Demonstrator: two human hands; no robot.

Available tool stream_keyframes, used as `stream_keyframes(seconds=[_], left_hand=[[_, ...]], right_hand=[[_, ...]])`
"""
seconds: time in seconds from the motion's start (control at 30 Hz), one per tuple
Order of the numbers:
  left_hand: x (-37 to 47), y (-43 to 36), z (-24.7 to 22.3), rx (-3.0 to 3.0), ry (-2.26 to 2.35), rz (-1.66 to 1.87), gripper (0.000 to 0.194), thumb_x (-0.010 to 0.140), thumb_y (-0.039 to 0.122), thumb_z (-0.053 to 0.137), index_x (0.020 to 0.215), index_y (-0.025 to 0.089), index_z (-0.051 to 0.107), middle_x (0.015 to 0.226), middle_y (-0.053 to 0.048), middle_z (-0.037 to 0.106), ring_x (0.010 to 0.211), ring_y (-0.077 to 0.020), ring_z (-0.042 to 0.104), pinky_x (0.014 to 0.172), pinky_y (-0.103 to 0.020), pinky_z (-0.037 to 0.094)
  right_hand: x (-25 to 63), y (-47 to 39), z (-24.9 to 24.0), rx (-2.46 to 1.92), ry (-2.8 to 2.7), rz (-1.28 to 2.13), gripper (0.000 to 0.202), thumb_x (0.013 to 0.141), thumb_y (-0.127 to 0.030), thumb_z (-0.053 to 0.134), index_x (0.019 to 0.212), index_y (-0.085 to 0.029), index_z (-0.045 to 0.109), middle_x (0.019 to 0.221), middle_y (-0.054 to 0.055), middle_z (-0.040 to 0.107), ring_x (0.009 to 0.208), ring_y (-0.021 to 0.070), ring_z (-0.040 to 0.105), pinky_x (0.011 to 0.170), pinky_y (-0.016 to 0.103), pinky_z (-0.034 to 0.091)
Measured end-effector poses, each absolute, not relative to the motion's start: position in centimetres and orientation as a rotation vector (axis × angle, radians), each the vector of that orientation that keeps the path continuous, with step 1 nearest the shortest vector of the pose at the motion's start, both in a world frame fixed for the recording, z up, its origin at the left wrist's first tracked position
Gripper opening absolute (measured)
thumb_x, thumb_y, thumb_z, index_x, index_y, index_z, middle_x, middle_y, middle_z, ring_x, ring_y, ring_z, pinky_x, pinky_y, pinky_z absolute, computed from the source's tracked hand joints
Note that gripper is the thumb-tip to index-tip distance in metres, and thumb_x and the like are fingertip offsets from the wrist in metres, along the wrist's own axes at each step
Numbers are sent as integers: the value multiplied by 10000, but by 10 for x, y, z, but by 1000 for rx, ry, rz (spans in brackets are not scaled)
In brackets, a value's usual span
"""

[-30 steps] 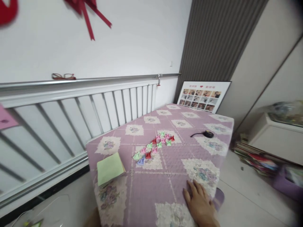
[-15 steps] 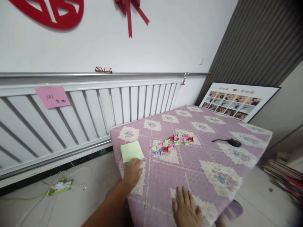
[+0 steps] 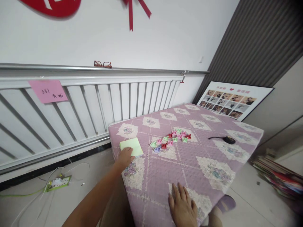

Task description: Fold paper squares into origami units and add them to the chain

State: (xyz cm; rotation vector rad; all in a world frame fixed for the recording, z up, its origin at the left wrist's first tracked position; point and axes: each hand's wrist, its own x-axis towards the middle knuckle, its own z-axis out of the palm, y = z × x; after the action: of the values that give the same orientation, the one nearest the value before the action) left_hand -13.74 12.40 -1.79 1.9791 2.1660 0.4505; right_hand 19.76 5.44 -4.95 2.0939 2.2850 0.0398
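A stack of pale yellow-green square paper (image 3: 134, 144) lies at the left edge of the cloth-covered surface (image 3: 163, 176). My left hand (image 3: 125, 157) rests on its lower left corner, fingers over the top sheet and thumb apart; no sheet looks lifted. Flat on the purple cloth near the front edge is my right hand (image 3: 183, 205), its fingers spread and nothing in it. Between the stack and the middle of the surface sit several small folded paper pieces in two slanting rows, among them a red one (image 3: 163, 146), a blue-violet one (image 3: 157, 149) and a green one (image 3: 185, 140).
A black object with a cord or strap (image 3: 228, 140) lies on the right of the cloth. Behind stands a white radiator (image 3: 132, 97) with a pink note (image 3: 48, 91); glasses (image 3: 102, 64) rest on the pipe above. A power strip (image 3: 58, 183) is on the floor at left.
My left hand has moved up and left from the paper stack's lower edge onto its corner. My right hand stays flat on the cloth. The camera view has shifted slightly.
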Motion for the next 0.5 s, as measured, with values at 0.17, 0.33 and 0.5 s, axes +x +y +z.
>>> stream_keyframes(seconds=[0.17,0.33,0.5], left_hand=[[-145,127,-15,1985,2099,502,363,828,306,604,1159,157,593,1277,-115,563,1200,-260,483,1048,-333,342],[-149,132,-6,1962,2048,525,243,915,324,496,1038,174,643,1118,-83,645,1081,-216,558,986,-326,406],[-149,137,-2,1880,2077,505,251,963,310,441,1074,165,612,1119,-85,615,1006,-190,583,909,-380,479]], right_hand=[[198,54,-49,2088,2263,52,561,898,-458,288,1414,-271,402,1523,22,304,1406,246,225,1083,493,216],[199,54,-50,2089,2277,65,563,890,-460,295,1407,-272,414,1515,21,321,1398,245,247,1079,488,226],[199,55,-52,2105,2298,71,563,883,-465,299,1392,-269,438,1509,22,332,1393,245,257,1077,486,231]])
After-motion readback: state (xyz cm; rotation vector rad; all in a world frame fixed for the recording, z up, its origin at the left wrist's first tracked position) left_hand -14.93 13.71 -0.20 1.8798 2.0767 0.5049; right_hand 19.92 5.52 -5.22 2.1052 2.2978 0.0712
